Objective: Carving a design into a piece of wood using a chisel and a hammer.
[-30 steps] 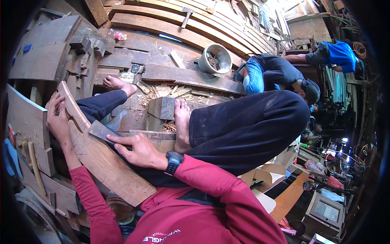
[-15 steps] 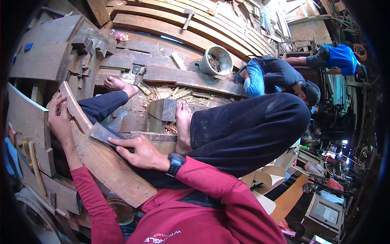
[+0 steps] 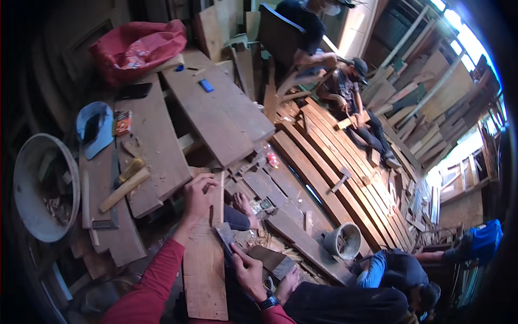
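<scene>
A long wooden board (image 3: 204, 270) with a narrowed far end lies across my lap. Beside that far end is my left hand (image 3: 197, 198), its fingers loosely bent and apart, fingertips close to the board's edge. Whether they touch it I cannot tell. My right hand (image 3: 249, 272) is closed on a flat grey metal blade (image 3: 225, 236), thumb and forefinger along it. The blade rests at the board's right edge; its handle, if any, is hidden by the hand.
Left are planks with a mallet (image 3: 125, 189), a metal square (image 3: 110, 220), a light blue cap (image 3: 94, 127) and a white bucket (image 3: 73, 202). Another bucket (image 3: 345, 240) stands right, near a crouching person (image 3: 399, 272). Other people sit among long beams (image 3: 324, 167) beyond.
The view has swung up and left, bringing the tool-strewn planks and more people into sight. My left hand has loosened at the board's end; my right keeps the blade.
</scene>
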The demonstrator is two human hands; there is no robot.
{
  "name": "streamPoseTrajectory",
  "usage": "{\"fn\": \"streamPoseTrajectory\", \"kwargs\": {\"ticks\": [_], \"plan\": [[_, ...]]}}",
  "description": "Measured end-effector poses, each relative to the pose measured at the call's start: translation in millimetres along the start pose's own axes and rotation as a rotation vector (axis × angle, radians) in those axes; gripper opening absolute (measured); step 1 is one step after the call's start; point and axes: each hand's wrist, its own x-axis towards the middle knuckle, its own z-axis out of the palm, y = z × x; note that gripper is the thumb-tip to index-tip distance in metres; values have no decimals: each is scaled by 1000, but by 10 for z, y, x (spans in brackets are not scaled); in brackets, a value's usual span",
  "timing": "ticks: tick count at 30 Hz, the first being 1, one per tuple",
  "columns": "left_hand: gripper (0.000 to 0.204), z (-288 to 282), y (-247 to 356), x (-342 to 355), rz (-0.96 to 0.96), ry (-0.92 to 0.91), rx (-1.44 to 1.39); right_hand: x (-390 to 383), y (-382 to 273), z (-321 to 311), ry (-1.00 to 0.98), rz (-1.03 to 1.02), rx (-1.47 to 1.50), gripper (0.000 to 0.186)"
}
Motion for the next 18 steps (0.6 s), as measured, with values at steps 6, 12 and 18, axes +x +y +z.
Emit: {"fn": "streamPoseTrajectory", "kwargs": {"ticks": [6, 12, 18], "plan": [[8, -35, 54, -17, 156, 12, 87, -123, 26, -30, 27, -128, -85, 34], [9, 135, 22, -17, 202, -14, 59, 40, -255, 26, 65, -116, -26, 37], [9, 91, -78, -3, 210, 1, 92, -93, -204, 28, 4, -28, -88, 38]]}}
